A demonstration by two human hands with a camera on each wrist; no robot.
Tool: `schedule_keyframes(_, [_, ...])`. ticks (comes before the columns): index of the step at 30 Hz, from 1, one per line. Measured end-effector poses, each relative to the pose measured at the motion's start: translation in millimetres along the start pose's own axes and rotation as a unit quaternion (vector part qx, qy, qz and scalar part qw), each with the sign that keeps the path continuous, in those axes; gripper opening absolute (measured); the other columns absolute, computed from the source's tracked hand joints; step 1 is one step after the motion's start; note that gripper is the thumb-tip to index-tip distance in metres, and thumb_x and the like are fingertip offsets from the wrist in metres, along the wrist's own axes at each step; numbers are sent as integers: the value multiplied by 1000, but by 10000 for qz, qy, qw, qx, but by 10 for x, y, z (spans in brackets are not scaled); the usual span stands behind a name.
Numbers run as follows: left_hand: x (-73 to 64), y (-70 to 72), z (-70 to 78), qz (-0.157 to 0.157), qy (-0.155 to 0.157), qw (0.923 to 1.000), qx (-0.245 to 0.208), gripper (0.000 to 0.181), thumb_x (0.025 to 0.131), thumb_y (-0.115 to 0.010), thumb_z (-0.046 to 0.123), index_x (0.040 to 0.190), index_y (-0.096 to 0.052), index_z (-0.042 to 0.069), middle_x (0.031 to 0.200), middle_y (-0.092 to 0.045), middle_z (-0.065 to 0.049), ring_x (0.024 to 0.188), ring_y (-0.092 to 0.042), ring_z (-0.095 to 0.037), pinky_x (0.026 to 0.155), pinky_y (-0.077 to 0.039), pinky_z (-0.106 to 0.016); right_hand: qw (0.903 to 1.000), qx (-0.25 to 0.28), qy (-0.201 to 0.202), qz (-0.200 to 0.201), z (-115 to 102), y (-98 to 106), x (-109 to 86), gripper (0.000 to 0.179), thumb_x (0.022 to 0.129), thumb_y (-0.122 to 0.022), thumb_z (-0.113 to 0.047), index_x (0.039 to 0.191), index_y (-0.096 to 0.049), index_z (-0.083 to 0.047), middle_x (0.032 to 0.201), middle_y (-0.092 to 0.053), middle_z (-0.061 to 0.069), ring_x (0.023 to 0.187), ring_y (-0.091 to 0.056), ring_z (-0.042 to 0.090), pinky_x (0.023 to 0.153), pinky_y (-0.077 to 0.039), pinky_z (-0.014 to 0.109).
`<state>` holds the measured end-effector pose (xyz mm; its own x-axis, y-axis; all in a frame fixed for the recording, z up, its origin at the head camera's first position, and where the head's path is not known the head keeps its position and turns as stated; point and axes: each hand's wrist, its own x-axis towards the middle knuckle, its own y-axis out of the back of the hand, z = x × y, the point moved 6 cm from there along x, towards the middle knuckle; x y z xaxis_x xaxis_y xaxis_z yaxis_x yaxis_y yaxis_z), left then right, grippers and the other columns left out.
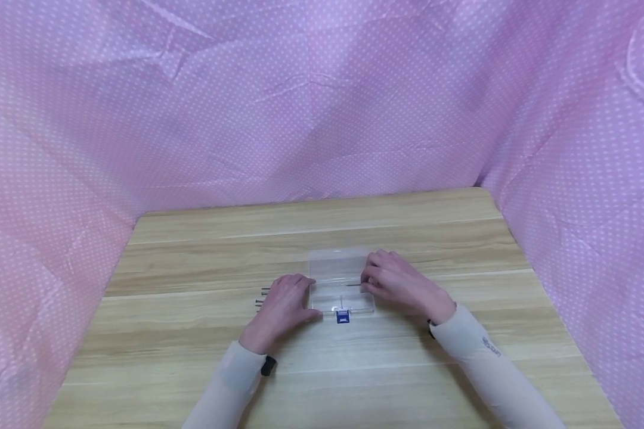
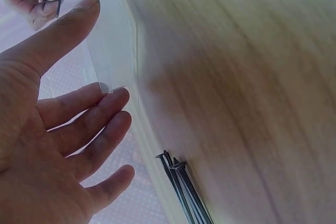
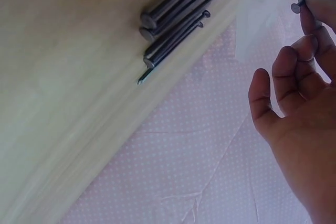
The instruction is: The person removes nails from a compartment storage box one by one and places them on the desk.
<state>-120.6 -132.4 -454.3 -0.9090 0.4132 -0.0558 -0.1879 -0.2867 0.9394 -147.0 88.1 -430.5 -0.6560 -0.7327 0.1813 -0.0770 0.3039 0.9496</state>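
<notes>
A clear plastic box [image 1: 327, 302] with its lid [image 1: 335, 265] raised away from me lies on the table, a blue latch [image 1: 343, 316] at its front. My left hand [image 1: 285, 302] rests at the box's left side; in the left wrist view its fingers [image 2: 113, 98] are spread, two tips touching the clear plastic. From the right, my right hand [image 1: 399, 285] pinches a dark nail [image 3: 296, 8] between thumb and forefinger over the box. Its other fingers are loosely bent. A thin upright line inside the box is too small to identify.
Several loose nails [image 1: 259, 302] lie on the wooden table [image 1: 193, 357] left of my left hand. The right wrist view shows several thick dark nails [image 3: 176, 11] near the table edge. Pink dotted cloth [image 1: 311, 119] hangs round the back and sides.
</notes>
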Motion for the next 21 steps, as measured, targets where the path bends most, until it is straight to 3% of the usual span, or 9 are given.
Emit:
schedule_keyframes(9, [-9, -1, 8, 6, -9, 10000, 1, 70, 77, -92, 42, 128, -67, 2, 121, -70, -13, 118, -62, -34, 112, -42, -53, 9987, -88, 168, 478, -7, 111, -102, 6, 89, -81, -14, 93, -76, -14, 91, -57, -6, 88, -54, 17, 75, -45, 33])
schedule_keyframes(21, [-16, -3, 15, 100, -54, 9999, -64, 69, 77, -92, 42, 128, -67, 1, 120, -70, -14, 117, -63, -33, 112, -42, -53, 9974, -133, 176, 692, 20, 182, -249, 10, 86, -83, -12, 91, -74, -11, 91, -57, -3, 88, -55, 18, 78, -48, 37])
